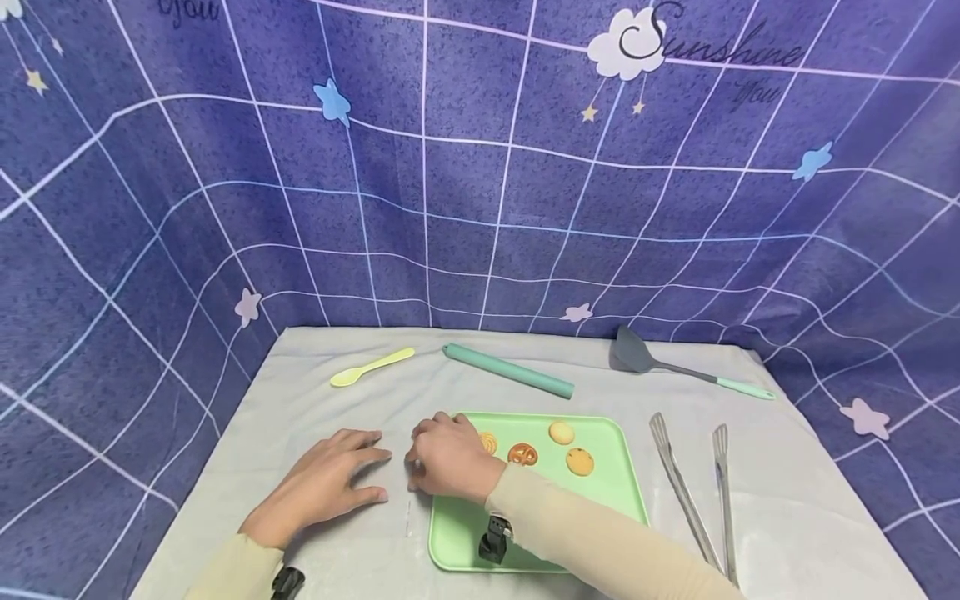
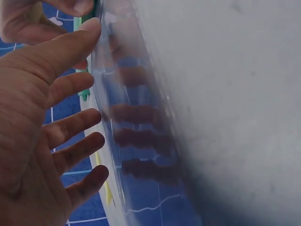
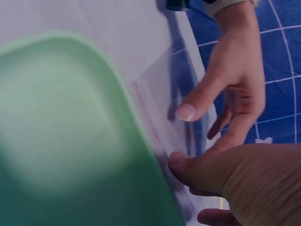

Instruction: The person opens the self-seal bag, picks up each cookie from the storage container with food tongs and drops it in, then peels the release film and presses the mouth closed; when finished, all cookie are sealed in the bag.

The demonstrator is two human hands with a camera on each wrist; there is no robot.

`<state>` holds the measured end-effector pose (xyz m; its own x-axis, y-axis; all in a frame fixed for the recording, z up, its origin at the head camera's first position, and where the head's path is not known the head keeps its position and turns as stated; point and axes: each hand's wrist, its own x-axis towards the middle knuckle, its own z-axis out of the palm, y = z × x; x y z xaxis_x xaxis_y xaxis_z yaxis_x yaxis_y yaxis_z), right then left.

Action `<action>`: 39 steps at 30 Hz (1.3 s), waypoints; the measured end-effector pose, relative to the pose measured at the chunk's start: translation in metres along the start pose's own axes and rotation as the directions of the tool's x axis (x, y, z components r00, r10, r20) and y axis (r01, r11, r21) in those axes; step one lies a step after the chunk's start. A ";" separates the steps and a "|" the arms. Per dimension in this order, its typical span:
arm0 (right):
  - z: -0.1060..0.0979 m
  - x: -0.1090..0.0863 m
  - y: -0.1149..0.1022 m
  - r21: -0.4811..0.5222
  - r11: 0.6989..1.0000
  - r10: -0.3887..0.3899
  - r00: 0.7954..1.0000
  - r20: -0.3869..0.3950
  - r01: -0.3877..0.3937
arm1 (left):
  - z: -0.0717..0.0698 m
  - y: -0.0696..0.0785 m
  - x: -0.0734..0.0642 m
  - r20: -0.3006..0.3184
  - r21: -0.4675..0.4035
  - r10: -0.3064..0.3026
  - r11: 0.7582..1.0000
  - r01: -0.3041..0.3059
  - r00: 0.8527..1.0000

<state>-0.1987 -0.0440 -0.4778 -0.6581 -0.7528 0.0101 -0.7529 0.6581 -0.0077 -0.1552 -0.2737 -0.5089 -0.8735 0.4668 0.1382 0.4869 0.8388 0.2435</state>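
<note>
Evidently, the clear, glossy plastic film point(image 3: 157, 92) lay just left of the light-green rectangular tray point(image 1: 611, 479) for easy reach. The left hand point(image 1: 322, 479) had its grip apart, fingers spread near the film, perhaps ready to steady it; whether the right hand point(image 1: 453, 457) had its grip clamped on the edge, I could not tell. Reflections blurred the film's outline; a cream cloth sleeve point(image 1: 592, 533) hid part of the tray.

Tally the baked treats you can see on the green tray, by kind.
Pretzel: 1
Swirl cookie: 1
Plain round cookie: 1
Speckled round cookie: 1
Total visible: 4; the right hand may hide more.
</note>
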 end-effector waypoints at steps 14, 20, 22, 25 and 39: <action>0.011 0.002 -0.003 -0.052 0.999 0.009 1.000 0.028 -0.007 | 0.004 0.000 0.004 0.017 -0.016 0.039 0.999 -0.039 0.999; 0.009 0.000 -0.003 -0.057 0.998 0.002 0.999 0.037 0.000 | 0.007 -0.002 0.005 -0.016 -0.008 0.035 0.999 -0.035 0.999; 0.009 0.000 -0.002 -0.054 0.999 0.003 0.999 0.041 -0.001 | 0.008 -0.002 0.005 -0.033 -0.011 0.044 0.999 -0.045 0.998; 0.010 0.000 -0.002 -0.051 0.999 0.010 0.999 0.049 -0.008 | 0.011 -0.003 0.006 -0.064 -0.018 0.064 0.998 -0.065 0.996; 0.011 -0.001 0.001 -0.053 0.998 0.037 0.997 0.066 -0.033 | 0.007 -0.006 0.009 -0.095 -0.050 0.048 0.997 -0.053 0.994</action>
<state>-0.1988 -0.0427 -0.4891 -0.6840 -0.7273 -0.0564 -0.7295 0.6826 0.0445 -0.1661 -0.2719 -0.5158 -0.8447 0.4781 0.2404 0.5322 0.7977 0.2835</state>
